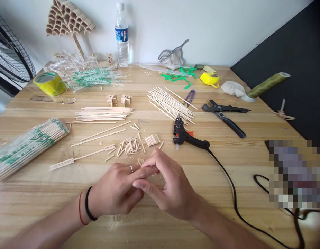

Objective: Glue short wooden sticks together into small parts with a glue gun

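Observation:
My left hand (118, 188), with a ring and wrist bands, meets my right hand (170, 183) above the front middle of the table. The right thumb and fingers close around the left hand's fingertips. Whatever the left fingers hold, if anything, is hidden. Just beyond the hands lie loose short stick pieces (131, 146) and a small raft of short sticks (152, 139). A black glue gun (187, 135) rests to the right of them. Long thin sticks lie in one pile (104, 114) at the left and another (171, 103) farther back.
A packet of sticks (30, 148) lies at the left, pliers (226, 116) at the right. The glue gun's cord (234, 190) crosses the right front. Tape (50, 84), a bottle (122, 41) and a stick-built tree (69, 22) stand at the back.

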Action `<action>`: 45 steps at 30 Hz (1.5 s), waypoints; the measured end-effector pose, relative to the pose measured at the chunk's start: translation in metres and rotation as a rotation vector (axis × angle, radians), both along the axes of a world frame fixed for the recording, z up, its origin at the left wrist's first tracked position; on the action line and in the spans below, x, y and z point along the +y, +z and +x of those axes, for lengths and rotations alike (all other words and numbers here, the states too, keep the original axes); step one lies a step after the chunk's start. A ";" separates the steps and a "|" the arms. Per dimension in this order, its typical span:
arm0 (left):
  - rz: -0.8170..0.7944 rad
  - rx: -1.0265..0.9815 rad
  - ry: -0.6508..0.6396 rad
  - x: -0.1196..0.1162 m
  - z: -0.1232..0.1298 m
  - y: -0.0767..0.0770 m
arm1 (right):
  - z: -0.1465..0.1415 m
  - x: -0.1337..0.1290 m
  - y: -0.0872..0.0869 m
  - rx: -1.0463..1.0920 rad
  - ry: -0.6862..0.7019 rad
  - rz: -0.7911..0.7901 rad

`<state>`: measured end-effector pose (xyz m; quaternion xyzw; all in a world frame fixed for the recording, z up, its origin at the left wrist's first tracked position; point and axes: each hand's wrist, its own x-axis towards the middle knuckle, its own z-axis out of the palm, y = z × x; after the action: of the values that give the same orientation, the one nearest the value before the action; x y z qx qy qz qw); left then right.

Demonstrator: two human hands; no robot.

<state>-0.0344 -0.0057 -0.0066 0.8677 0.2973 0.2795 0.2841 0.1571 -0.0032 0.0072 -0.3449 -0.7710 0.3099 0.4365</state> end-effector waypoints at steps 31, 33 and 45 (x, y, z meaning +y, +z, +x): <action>-0.178 -0.109 -0.010 0.005 -0.002 0.004 | 0.004 0.007 -0.003 0.076 0.140 -0.115; -0.184 -0.118 -0.011 0.005 -0.002 0.003 | 0.006 0.008 -0.001 0.093 0.154 -0.146; -0.156 -0.103 -0.015 0.005 -0.003 0.003 | 0.010 0.014 -0.003 0.039 0.155 -0.154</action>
<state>-0.0377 -0.0006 -0.0034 0.8296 0.2965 0.2975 0.3679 0.1669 0.0111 0.0041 -0.3107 -0.7606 0.4078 0.3983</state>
